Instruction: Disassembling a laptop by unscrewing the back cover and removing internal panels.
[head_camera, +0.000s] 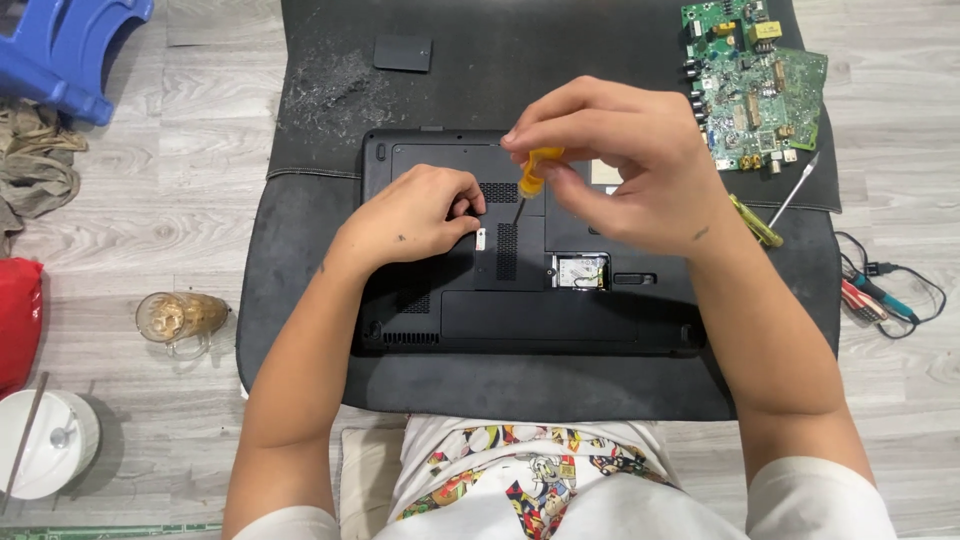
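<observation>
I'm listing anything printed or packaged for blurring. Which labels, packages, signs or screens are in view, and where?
Small white sticker: on the upturned black laptop, beside the left hand; upright rectangle.
Pale label: on the laptop, mostly hidden under the right hand; rectangular.
Red package: floor, left edge.
No signs or screens.

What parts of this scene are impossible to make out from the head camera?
- Screwdriver tip: too small to tell whether it sits in a screw on the laptop.
- Right hand hides most of the orange handle and the laptop corner beneath it.
- Left hand covers whatever its fingers press on.
- Red object and blue stool: cut off by the left edge.
- Circuit board parts: too small to identify.
</observation>
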